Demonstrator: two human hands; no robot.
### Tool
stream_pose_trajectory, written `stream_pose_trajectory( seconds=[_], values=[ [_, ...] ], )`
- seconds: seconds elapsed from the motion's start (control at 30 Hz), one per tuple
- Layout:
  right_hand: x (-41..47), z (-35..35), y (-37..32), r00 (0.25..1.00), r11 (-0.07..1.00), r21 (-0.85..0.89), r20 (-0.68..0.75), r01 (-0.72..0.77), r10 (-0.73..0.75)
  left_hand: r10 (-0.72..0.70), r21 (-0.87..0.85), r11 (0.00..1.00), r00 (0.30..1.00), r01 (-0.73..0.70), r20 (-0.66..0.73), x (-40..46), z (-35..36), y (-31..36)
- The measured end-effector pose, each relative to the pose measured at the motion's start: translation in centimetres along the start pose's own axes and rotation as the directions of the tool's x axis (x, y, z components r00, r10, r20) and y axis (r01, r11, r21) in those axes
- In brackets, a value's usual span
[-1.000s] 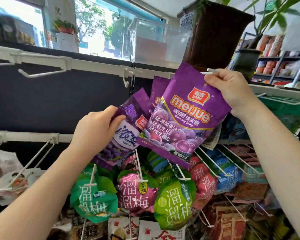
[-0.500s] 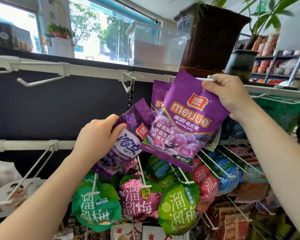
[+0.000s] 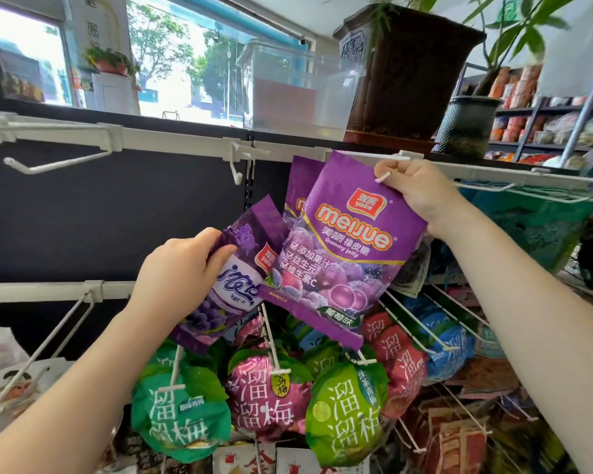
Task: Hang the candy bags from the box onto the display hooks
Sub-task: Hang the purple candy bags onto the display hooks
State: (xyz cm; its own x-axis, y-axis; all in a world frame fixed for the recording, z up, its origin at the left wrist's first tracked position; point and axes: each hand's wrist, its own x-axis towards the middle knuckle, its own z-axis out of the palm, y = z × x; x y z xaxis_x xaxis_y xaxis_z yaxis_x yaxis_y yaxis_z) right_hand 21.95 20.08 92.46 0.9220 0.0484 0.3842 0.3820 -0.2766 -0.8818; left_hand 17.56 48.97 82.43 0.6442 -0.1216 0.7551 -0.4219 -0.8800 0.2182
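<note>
Pinching the top corner of the purple gummy bag (image 3: 343, 248) at the hook tip (image 3: 382, 177), the right hand (image 3: 421, 189) is nearest; the left hand (image 3: 182, 271) grips another purple bag (image 3: 233, 285) lower.

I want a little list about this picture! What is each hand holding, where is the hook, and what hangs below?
right hand: pinches the top corner of the purple Meijue gummy bag, at the tip of a white display hook
left hand: holds a smaller purple grape candy bag, tilted
behind the gummy bag: another purple bag, mostly hidden
empty hook: upper rail, far left
lower row: green plum bags and a pink plum bag on hooks
top shelf: brown plant pot
</note>
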Motion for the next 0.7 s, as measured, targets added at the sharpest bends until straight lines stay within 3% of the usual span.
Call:
stream_pose_trajectory(
  seconds=[0.13, 0.27, 0.47, 0.53, 0.63, 0.7],
  values=[
    [0.8, 0.0, 0.4, 0.990, 0.963, -0.240, -0.037, 0.126, -0.138, -0.019, 0.023, 1.000, 1.000, 0.019, -0.005, -0.2, -0.2, -0.3],
    [3.0, 0.7, 1.3, 0.952, 0.791, -0.574, -0.060, 0.213, -0.300, -0.050, 0.025, 0.998, 0.998, 0.051, -0.029, -0.5, -0.6, -0.8],
    [6.2, 2.6, 4.0, 0.938, 0.832, -0.543, -0.219, 0.111, -0.268, -0.089, -0.114, 0.990, 0.995, 0.083, -0.048, -1.1, -1.0, -0.4],
    [6.4, 3.9, 4.4, 0.892, 0.810, -0.581, -0.321, 0.081, -0.319, -0.121, -0.196, 0.974, 0.992, 0.111, -0.036, -1.4, -1.0, 0.2],
    [4.9, 4.9, 4.4, 0.751, 0.778, -0.629, -0.521, -0.017, -0.405, -0.134, -0.287, 0.950, 0.991, 0.122, -0.023, -1.9, -0.7, 1.4],
    [2.6, 4.5, 4.6, 0.725, 0.840, -0.541, -0.564, 0.038, -0.395, -0.130, -0.307, 0.943, 0.991, 0.125, 0.003, -2.2, -0.4, 2.2]
  ],
)
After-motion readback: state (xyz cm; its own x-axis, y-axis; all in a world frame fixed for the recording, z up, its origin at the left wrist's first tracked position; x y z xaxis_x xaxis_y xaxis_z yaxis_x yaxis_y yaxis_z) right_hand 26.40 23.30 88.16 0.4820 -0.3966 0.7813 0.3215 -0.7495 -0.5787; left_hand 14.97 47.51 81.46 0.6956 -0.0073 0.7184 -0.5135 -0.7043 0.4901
